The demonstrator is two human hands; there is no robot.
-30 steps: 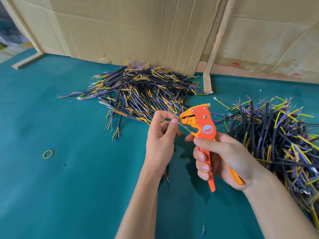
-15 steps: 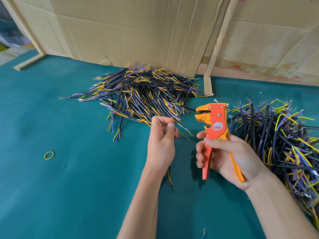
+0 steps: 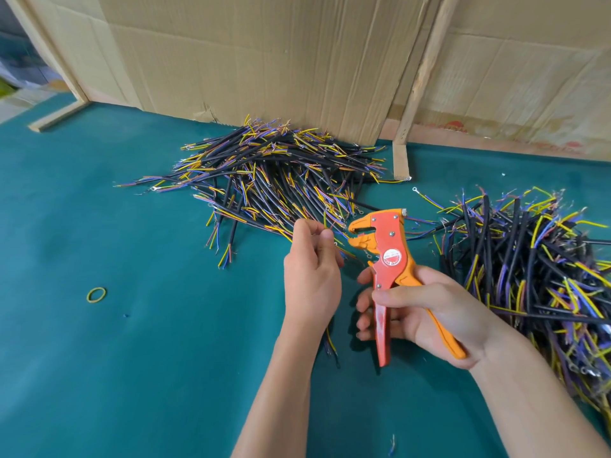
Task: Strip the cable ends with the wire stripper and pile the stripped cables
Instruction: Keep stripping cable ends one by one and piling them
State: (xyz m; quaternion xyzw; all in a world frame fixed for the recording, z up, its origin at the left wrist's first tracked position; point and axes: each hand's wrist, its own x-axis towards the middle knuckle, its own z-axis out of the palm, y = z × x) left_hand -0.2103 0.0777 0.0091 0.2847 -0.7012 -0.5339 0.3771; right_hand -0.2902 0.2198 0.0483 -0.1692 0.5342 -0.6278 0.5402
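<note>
My right hand [image 3: 426, 312] grips the handles of an orange and red wire stripper [image 3: 385, 256], its jaws parted and pointing left. My left hand [image 3: 310, 276] pinches the thin coloured wires of a black cable just left of the jaws. That cable runs down through my palm, and its lower end [image 3: 330, 342] sticks out below my wrist. A pile of black cables [image 3: 271, 180] with yellow, blue and purple ends lies behind my hands. A second, thicker pile [image 3: 535, 276] lies to the right.
The work surface is a teal cloth [image 3: 132, 358]. A yellow rubber band [image 3: 96, 294] lies on it at the left. Cardboard sheets [image 3: 264, 61] and a wooden strip [image 3: 416, 84] stand along the back. Small wire scraps [image 3: 392, 446] dot the near cloth.
The stripper pulled away to the right from my left hand, then came back close with its jaws parted. My left hand kept its pinch on the cable wires.
</note>
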